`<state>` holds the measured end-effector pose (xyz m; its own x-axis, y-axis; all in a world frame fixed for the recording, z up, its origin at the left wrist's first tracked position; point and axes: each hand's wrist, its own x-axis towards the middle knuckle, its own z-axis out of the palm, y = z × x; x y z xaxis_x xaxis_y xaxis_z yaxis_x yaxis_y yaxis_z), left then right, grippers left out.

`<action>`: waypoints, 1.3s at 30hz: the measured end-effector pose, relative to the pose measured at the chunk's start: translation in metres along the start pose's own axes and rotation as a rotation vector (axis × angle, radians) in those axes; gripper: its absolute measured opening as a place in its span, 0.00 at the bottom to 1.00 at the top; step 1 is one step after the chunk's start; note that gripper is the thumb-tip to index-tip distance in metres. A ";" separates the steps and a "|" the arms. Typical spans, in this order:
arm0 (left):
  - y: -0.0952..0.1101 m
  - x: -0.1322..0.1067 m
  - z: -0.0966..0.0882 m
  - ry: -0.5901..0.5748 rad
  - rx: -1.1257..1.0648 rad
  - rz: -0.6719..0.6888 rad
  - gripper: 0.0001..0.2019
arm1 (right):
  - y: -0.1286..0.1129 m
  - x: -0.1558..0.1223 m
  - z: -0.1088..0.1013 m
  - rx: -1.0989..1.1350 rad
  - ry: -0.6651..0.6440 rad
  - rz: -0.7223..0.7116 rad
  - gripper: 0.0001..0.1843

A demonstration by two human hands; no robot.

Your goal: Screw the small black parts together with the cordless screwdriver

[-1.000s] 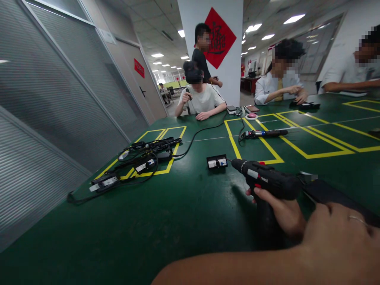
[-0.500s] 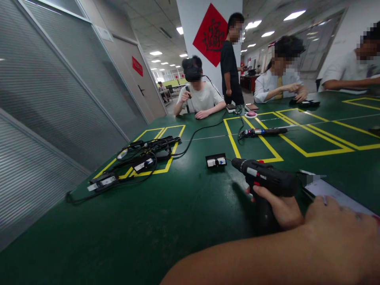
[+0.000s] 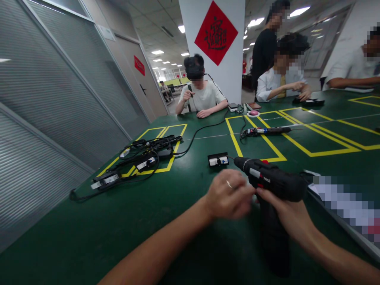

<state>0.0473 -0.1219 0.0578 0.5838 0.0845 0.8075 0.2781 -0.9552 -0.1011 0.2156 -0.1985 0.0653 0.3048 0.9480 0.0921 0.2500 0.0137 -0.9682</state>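
A black cordless drill (image 3: 276, 180) points its thin bit toward the left. My right hand (image 3: 292, 211) is wrapped round the drill's grip below the body. Close to the front of that grip is my left hand (image 3: 228, 194), curled closed with a ring on one finger. Whether it touches the drill or pinches something small, I cannot tell. Just past the bit's tip lies a small black tray (image 3: 218, 153) holding white and blue pieces.
Black adapters and cables (image 3: 151, 158) lie in a heap at left. A black tool with a thin tip (image 3: 268, 130) rests on yellow tape lines. At right is a folder with papers (image 3: 335, 198). Several people are around the far side of the green table (image 3: 124, 233).
My left hand has swung from the right, where its arm crossed in front of me, to beside the drill's grip. The drill stays in my right hand. The standing person moved right.
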 end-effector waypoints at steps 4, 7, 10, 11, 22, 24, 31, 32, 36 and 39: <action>-0.057 -0.042 -0.004 -0.110 0.126 -0.574 0.15 | -0.007 -0.002 -0.004 0.048 -0.080 0.125 0.16; -0.083 -0.058 0.007 -0.250 0.065 -0.668 0.33 | -0.009 -0.004 -0.005 0.043 -0.090 0.143 0.16; -0.100 -0.067 0.019 -0.330 -0.001 -0.661 0.35 | -0.010 -0.005 -0.006 -0.004 -0.124 0.090 0.15; -0.104 -0.068 0.022 -0.340 -0.019 -0.658 0.31 | -0.009 -0.005 -0.006 -0.015 -0.123 0.067 0.16; -0.125 -0.079 0.024 -0.294 -0.046 -0.604 0.27 | -0.011 -0.011 -0.004 -0.126 -0.155 0.024 0.14; -0.123 -0.078 0.023 -0.282 -0.035 -0.572 0.26 | -0.012 -0.012 -0.003 -0.135 -0.158 0.031 0.16; -0.118 -0.075 0.020 -0.325 -0.126 -0.531 0.28 | -0.015 -0.013 0.002 -0.011 -0.062 0.083 0.12; -0.118 -0.075 0.020 -0.317 -0.140 -0.532 0.28 | -0.015 -0.013 0.002 0.000 -0.060 0.090 0.11; -0.117 -0.074 0.020 -0.291 -0.164 -0.531 0.26 | -0.013 -0.012 0.002 -0.006 -0.105 0.111 0.09; -0.116 -0.073 0.019 -0.283 -0.163 -0.526 0.22 | -0.012 -0.011 0.000 -0.047 -0.121 0.114 0.10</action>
<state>-0.0128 -0.0120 -0.0004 0.5860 0.6062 0.5377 0.4766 -0.7945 0.3764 0.2095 -0.2090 0.0760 0.2215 0.9739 -0.0488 0.2642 -0.1081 -0.9584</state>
